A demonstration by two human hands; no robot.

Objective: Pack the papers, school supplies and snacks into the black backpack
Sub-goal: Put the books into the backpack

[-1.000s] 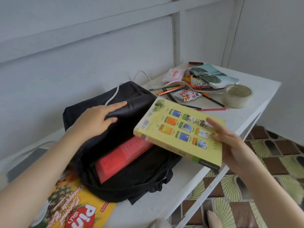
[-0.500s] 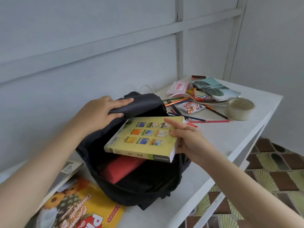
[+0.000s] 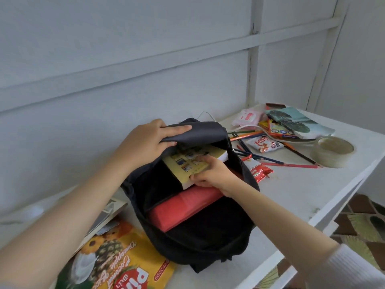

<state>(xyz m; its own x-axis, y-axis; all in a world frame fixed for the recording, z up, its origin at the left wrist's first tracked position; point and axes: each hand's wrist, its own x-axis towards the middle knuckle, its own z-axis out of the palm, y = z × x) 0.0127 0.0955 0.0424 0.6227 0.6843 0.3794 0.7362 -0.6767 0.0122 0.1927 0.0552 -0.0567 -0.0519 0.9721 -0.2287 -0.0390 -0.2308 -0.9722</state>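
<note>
Black backpack (image 3: 208, 236) flat on the white counter (image 3: 302, 195), mouth wide open toward the camera. Left hand (image 3: 145, 147) closed on the backpack's upper flap, fingers over the fabric, flap held raised. Right hand (image 3: 210, 174) inside the opening, gripping the near corner of the yellow book (image 3: 212, 152): fingers spread on the cover, thumb against the lower edge. Yellow book partly inside the backpack, tilted, far end tucked under the raised flap just below the left hand. Red book (image 3: 183, 207) already in the backpack, beneath the yellow book and the right wrist.

Outside the backpack, to its right on the counter: red snack packet (image 3: 260, 172) just beside the backpack's side; loose pencils (image 3: 291, 165) scattered beyond it; white snack packet (image 3: 265, 144); pink packet (image 3: 249, 117); crayon box (image 3: 279, 130) under a teal-covered book (image 3: 298, 122); tape roll (image 3: 333, 152) near the counter's right edge. All well apart from both hands.

To the left of the backpack, near the left forearm: large yellow snack bag (image 3: 125, 268), touching the backpack's lower side.
</note>
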